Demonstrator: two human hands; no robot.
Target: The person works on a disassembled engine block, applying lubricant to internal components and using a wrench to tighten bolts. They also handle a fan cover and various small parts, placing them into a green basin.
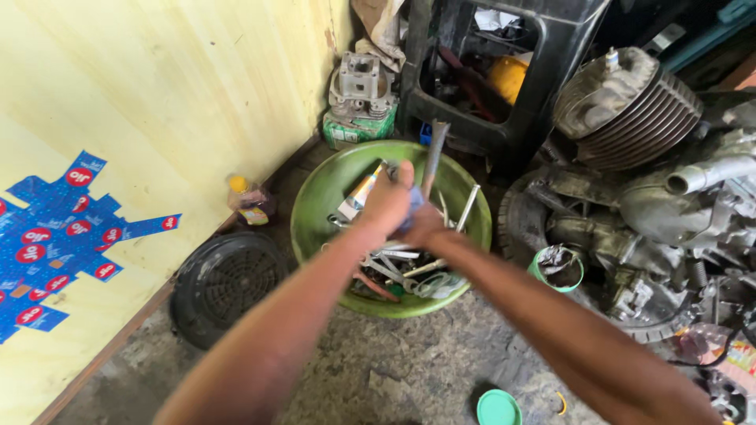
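A long grey metal tool (434, 153) stands nearly upright over the green basin (315, 197), its upper end rising above both hands. The right hand (425, 224) is closed around its lower shaft, with a bit of blue cloth (411, 203) pressed against it. The left hand (386, 201) crosses in from the left, forearm stretched out straight, its grip closed against the same tool and cloth; whether its fingers fully wrap the shaft cannot be told. Both forearms meet above the basin's middle.

The one basin sits on the floor near the wall corner and holds a heap of spanners and loose tools (398, 267), too tangled to count. Around it on the floor: one black round fan cover (224, 283) to the left, one small bottle (248, 201) by the wall, one small green cup (557, 267) to the right, one green lid (498, 408) near the bottom edge, and one finned engine cylinder (630, 106) at upper right.
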